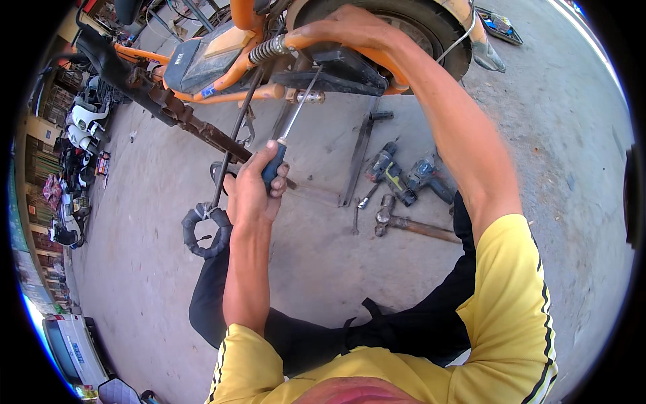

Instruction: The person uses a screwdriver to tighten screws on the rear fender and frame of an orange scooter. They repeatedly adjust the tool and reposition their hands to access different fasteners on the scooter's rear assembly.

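My left hand (pixel 256 182) is closed round the dark blue handle of a screwdriver (pixel 291 123). Its long metal shaft slants up, and the tip meets the edge of a black part (pixel 333 75) under the orange frame of an overturned or tilted two-wheeler (pixel 239 71). Further up, my right hand (pixel 343 27) lies against that frame, between the coil spring (pixel 269 49) and the tyre (pixel 441 34). Most of its fingers are hidden, so its grip is unclear.
On the concrete lie two cordless power tools (pixel 381 161) (pixel 431 176), a hammer (pixel 420 227) and a metal bar (pixel 356 158). A rusty bar (pixel 202 131) crosses at left, above a black taped ring (pixel 207 230). Parked scooters (pixel 84 128) and a white vehicle (pixel 77 350) stand far left.
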Demonstrator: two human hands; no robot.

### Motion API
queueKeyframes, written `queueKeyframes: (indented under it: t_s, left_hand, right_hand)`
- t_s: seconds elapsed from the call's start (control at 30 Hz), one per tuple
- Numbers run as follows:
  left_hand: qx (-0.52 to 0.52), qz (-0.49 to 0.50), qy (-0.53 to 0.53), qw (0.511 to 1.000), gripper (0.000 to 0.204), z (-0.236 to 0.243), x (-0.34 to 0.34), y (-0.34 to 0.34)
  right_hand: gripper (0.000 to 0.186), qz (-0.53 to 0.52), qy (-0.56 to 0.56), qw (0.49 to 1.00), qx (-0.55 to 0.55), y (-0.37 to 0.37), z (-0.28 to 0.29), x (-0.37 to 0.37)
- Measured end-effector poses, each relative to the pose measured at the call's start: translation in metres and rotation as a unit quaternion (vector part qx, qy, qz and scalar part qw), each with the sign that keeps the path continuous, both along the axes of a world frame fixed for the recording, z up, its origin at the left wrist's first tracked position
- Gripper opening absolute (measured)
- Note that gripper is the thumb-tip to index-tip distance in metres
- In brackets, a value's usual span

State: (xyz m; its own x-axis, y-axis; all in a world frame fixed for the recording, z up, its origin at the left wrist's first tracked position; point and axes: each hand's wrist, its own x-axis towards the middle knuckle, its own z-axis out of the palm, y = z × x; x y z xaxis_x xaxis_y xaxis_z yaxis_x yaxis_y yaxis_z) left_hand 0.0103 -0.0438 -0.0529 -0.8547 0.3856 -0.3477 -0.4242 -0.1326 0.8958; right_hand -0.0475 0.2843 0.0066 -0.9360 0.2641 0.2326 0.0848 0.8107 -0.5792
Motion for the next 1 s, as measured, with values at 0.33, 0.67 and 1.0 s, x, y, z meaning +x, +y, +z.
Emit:
queueKeyframes:
  t_s: [0.33,0.67,1.0]
  left_hand:
    - [-0.082,0.123,0.056,0.987,0.021,-0.018,-0.003,-0.005]
    - [-0.18,0.017,0.23,0.956,0.03,-0.011,0.016,-0.013]
    - [-0.435,0.07,0.717,0.541,0.032,-0.043,0.015,-0.024]
  right_hand:
    - [0.025,-0.018,0.275,0.837,-0.472,-0.148,-0.112,0.065]
    - [0.018,0.02,0.214,0.661,-0.719,-0.141,-0.105,0.035]
    - [0.02,-0.018,0.213,0.949,-0.23,-0.088,-0.065,0.069]
